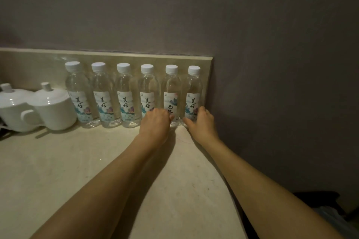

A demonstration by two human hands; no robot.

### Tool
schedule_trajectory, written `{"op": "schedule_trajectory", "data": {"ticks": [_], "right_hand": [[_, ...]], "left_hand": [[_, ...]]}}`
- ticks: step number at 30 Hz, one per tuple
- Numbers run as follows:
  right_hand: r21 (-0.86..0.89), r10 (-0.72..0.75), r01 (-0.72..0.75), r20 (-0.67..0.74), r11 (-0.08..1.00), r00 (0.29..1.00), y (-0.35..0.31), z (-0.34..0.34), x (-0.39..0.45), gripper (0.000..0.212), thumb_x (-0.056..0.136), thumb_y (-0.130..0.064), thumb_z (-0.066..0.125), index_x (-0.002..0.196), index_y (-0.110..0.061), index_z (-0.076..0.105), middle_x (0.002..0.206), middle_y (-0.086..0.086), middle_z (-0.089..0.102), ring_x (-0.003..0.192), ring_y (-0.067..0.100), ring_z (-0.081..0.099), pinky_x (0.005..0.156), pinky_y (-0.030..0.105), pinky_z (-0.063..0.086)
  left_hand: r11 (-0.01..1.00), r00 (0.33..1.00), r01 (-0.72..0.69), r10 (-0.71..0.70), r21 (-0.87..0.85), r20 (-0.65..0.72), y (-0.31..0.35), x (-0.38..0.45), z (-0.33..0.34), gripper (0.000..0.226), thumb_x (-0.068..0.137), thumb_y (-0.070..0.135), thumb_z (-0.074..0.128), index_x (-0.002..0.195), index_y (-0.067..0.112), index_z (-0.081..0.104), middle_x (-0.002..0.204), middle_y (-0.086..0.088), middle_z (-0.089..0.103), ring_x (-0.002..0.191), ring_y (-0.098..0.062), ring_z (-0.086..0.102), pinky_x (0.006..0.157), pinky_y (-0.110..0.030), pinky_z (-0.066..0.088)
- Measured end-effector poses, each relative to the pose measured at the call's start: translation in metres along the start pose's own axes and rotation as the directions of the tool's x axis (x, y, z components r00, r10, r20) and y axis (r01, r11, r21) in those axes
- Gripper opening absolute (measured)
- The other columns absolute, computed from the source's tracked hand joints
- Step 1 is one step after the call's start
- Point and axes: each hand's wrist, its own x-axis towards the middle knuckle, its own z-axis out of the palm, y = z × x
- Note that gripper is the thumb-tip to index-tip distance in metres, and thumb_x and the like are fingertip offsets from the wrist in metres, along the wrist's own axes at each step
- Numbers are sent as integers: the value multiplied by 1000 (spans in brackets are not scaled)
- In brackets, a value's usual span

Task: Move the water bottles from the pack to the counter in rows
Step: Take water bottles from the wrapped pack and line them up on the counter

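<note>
- Six clear plastic water bottles with white screw caps and printed paper labels stand upright in one row along the back of the pale beige stone counter (97, 161), against its low stone backsplash (136, 58).
- My left hand (155, 122) is at the base of the fourth bottle from the left (147, 87); my fingers curl round its lower label, so I judge I am gripping it, though the fingertips themselves are hidden behind my knuckles.
- My right hand (200, 122) wraps the bottom of the sixth bottle, the one at the right end (193, 91), thumb in front and fingers going behind it, next to the dark grey wall (272, 64).
- The fifth bottle (171, 91) stands between my two hands; its label shows a different face from the others, so it is turned another way. My left thumb looks to be touching it, but I cannot be sure.
- The three bottles further left stand just beside one another, untouched.
- Two white lidded ceramic cups (48, 106) sit at the left end, just beside the first bottle (76, 91).
- Progress, as I judge it: one full row is placed. The pack is out of sight, so I cannot tell how many bottles remain; a second row would go in front, where the counter has room.
</note>
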Motion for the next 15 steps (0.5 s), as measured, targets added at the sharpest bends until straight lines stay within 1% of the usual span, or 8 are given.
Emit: {"op": "schedule_trajectory", "data": {"ticks": [4, 6, 7, 9, 10, 11, 13, 15], "right_hand": [[-15, 22, -22, 17, 1000, 1000, -4, -1, -2, 50, 89, -30, 67, 127, -3, 49, 132, 15, 51, 120, 32, 54, 97, 41, 49], [-23, 43, -42, 35, 999, 998, -7, -2, -2, 57, 90, -30, 67, 133, -1, 45, 136, 17, 48, 125, 34, 50, 101, 42, 46], [-18, 58, -57, 46, 998, 997, -9, -3, -3, 65, 90, -30, 67, 140, 1, 38, 140, 18, 44, 129, 35, 46, 103, 42, 43], [22, 104, -105, 66, 994, 992, -11, -6, -7, 88, 89, -33, 68, 152, 1, 16, 151, 19, 31, 138, 35, 36, 108, 41, 37], [37, 119, -122, 62, 992, 991, -11, -7, -10, 93, 89, -34, 68, 153, 0, 11, 153, 18, 27, 140, 35, 33, 108, 41, 36], [36, 124, -125, 44, 991, 991, -11, -8, -13, 91, 88, -36, 68, 152, 0, 14, 151, 18, 29, 139, 35, 35, 106, 41, 37], [36, 119, -118, -13, 992, 993, -9, -12, -21, 74, 88, -36, 67, 143, -3, 32, 142, 17, 41, 131, 34, 43, 100, 42, 41], [101, 101, -95, -55, 990, 993, -7, -20, -27, 58, 88, -35, 67, 133, -7, 44, 128, 13, 55, 116, 28, 56, 87, 35, 49]], "left_hand": [[1000, 1000, 5, -5, -16, 4, 1, -2, -2, 38, 101, 36, 47, 96, 4, 67, 85, -12, 67, 80, -27, 67, 79, -40, 58], [999, 1000, 3, -3, -35, 6, 1, -5, -5, 37, 100, 37, 49, 94, 5, 67, 81, -10, 65, 78, -26, 66, 78, -40, 58], [1000, 1000, 1, -1, -26, 3, 1, -7, -7, 38, 99, 38, 50, 91, 5, 67, 78, -8, 63, 77, -26, 66, 77, -40, 58], [1000, 1000, 7, -7, 8, -16, 1, -12, -13, 40, 97, 44, 50, 87, 8, 65, 73, -6, 58, 74, -26, 65, 74, -39, 58], [1000, 999, 14, -14, 20, -30, 1, -15, -16, 41, 96, 46, 50, 84, 9, 64, 70, -5, 56, 73, -26, 64, 72, -39, 58], [1000, 999, 19, -18, 23, -43, 2, -17, -20, 41, 95, 47, 51, 79, 10, 62, 67, -4, 54, 71, -27, 64, 71, -38, 58], [1000, 999, 20, -21, -19, -49, 6, -21, -26, 43, 93, 47, 52, 69, 13, 55, 65, -7, 56, 71, -29, 66, 70, -39, 59], [994, 1000, 11, -13, -109, -22, 13, -25, -29, 45, 93, 47, 52, 70, 9, 59, 70, -11, 65, 71, -31, 68, 71, -42, 60]]}}
